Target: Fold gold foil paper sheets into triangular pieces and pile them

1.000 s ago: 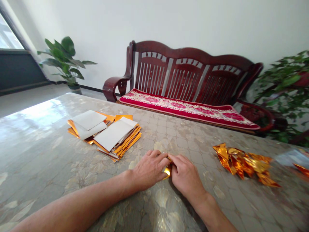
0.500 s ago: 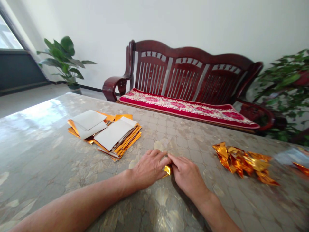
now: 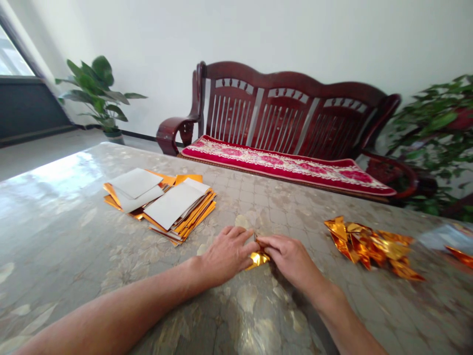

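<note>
Between my hands, low on the table, lies a piece of shiny gold foil paper (image 3: 258, 259), its far part hidden by fingers. My left hand (image 3: 229, 255) is closed over its left side, thumb and fingers pressing on it. From the right, my right hand (image 3: 286, 254) pinches the paper's far edge with thumb and fingertips. A stack of gold foil paper sheets (image 3: 177, 204), several with their pale backs up, lies beyond my left hand. To the right sits a heap of folded gold foil pieces (image 3: 373, 246).
The table (image 3: 121, 266) has a glossy, flower-patterned cover. A clear plastic bag (image 3: 445, 237) lies at its right edge. Behind stands a dark red wooden bench (image 3: 281, 113) with a red patterned cushion (image 3: 288, 165). Potted plants (image 3: 96, 93) stand at both sides.
My right hand has shifted slightly right, its fingers straighter, and more of the gold foil paper shows between my hands. The left hand stays nearly in place.
</note>
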The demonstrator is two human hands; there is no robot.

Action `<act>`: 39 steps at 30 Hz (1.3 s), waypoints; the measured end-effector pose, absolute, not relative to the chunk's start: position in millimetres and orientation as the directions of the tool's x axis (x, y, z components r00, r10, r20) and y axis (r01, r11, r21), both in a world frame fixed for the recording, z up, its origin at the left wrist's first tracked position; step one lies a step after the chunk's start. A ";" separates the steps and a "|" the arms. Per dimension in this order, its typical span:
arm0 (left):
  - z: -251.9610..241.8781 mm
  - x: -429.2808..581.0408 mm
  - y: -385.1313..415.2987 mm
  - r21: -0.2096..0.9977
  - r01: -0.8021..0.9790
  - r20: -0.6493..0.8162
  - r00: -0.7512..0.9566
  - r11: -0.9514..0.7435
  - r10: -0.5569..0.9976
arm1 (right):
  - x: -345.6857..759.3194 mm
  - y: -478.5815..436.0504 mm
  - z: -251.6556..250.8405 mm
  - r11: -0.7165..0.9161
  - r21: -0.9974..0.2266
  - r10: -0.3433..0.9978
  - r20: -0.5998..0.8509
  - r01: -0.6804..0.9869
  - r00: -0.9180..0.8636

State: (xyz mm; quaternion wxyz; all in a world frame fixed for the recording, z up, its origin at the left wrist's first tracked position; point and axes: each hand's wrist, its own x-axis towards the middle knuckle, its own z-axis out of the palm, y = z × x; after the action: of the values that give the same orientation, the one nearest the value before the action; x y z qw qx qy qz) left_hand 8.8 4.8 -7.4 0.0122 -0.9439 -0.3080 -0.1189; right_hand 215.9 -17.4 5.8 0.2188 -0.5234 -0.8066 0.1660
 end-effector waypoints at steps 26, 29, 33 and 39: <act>-2.3 1.9 7.9 0.007 0.516 0.138 0.848 -0.857 0.512 | 219.0 -1.4 -0.8 0.445 -0.576 0.888 0.187 0.686 -0.419; -1.2 2.9 5.7 -0.032 0.531 0.133 0.842 -0.847 0.523 | 220.3 4.0 -1.6 0.420 -0.582 0.901 0.177 0.697 -0.396; 3.2 3.2 -3.7 -0.058 0.542 0.138 0.836 -0.839 0.531 | 218.6 7.0 -1.0 0.393 -0.580 0.915 0.167 0.713 -0.368; 7.1 3.0 -11.2 -0.065 0.542 0.144 0.836 -0.838 0.529 | 214.9 4.9 -1.2 0.369 -0.528 0.929 0.180 0.764 -0.324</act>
State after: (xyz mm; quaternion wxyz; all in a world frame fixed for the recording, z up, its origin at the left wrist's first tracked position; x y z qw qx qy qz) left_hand 3.0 -11.2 7.1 0.0515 -0.9568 -0.2798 -0.0601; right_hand 214.9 4.9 -1.2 0.2320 -0.5329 -0.7943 0.1769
